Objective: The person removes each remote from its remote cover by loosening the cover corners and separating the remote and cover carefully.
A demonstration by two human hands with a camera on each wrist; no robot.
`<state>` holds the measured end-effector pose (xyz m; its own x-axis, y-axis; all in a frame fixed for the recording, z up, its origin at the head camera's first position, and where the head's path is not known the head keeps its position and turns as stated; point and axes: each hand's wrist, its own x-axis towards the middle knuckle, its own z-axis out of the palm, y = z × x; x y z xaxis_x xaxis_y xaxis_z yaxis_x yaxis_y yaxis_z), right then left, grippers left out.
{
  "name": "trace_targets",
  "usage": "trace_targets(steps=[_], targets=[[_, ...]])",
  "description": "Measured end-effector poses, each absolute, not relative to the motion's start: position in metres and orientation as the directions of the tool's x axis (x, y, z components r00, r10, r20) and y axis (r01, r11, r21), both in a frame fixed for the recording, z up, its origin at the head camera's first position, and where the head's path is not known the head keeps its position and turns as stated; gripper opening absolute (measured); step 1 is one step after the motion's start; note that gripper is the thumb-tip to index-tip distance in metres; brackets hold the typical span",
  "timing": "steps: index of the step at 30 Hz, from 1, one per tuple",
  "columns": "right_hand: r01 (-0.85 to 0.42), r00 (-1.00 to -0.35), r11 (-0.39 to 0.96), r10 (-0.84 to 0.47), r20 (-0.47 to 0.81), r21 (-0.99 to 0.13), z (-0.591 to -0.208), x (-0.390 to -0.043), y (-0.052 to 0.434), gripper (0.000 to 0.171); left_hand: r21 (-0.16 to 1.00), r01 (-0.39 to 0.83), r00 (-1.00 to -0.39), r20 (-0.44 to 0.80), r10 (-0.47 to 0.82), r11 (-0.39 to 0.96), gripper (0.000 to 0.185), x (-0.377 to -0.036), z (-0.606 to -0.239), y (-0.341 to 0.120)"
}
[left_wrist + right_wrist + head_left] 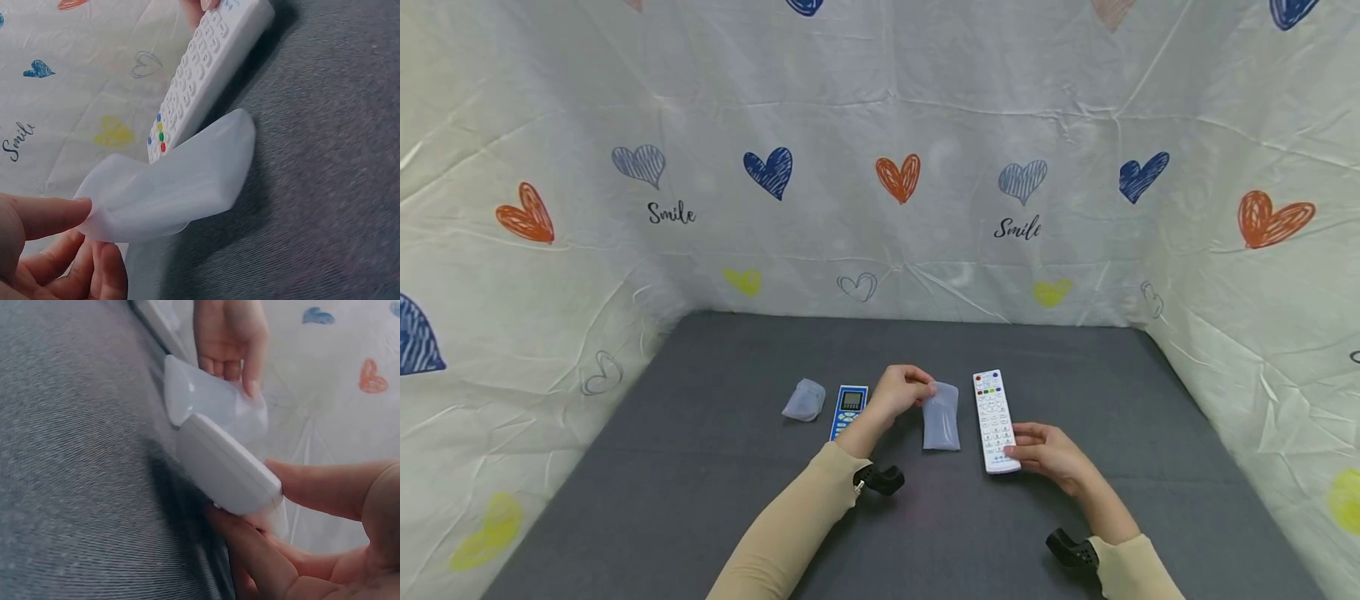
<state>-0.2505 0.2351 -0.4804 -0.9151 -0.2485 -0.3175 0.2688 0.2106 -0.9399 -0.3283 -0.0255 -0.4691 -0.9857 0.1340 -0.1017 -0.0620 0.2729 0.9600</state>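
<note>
My left hand [901, 392] pinches the far end of a translucent silicone remote cover [942, 421] between thumb and fingers. In the left wrist view the cover [181, 175] looks like a soft, hollow sleeve, held a little off the cloth. My right hand [1054, 454] holds a white remote control [992, 417] by its near end, thumb on one side and fingers on the other. Its buttons face up, with coloured ones at the far end. Cover and remote are side by side in the head view, with a small gap between them.
A blue remote [850, 404] with a small screen lies left of the cover, partly hidden by my left forearm. Farther left sits a crumpled translucent sleeve [805, 400]. Grey cloth [737, 492] spreads over the table, and a heart-printed curtain [955, 250] surrounds it.
</note>
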Motion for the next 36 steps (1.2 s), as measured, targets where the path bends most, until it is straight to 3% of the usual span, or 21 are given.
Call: trace_targets(steps=[12, 25, 36], targets=[[0.188, -0.952, 0.386, -0.154, -0.264, -0.903, -0.484, -0.249, 0.231, 0.057, 0.939, -0.038, -0.995, -0.069, 0.078, 0.343, 0.017, -0.321, -0.48, -0.023], [0.186, -0.942, 0.561, -0.133, -0.309, -0.807, -0.48, -0.245, 0.233, 0.041, 0.931, -0.084, -0.993, -0.107, 0.044, 0.355, 0.019, -0.318, -0.483, -0.023], [0.173, -0.931, 0.579, -0.167, -0.324, -0.796, -0.478, -0.247, 0.235, 0.042, 0.938, -0.086, -0.992, -0.11, 0.055, 0.336, 0.027, -0.319, -0.486, -0.025]])
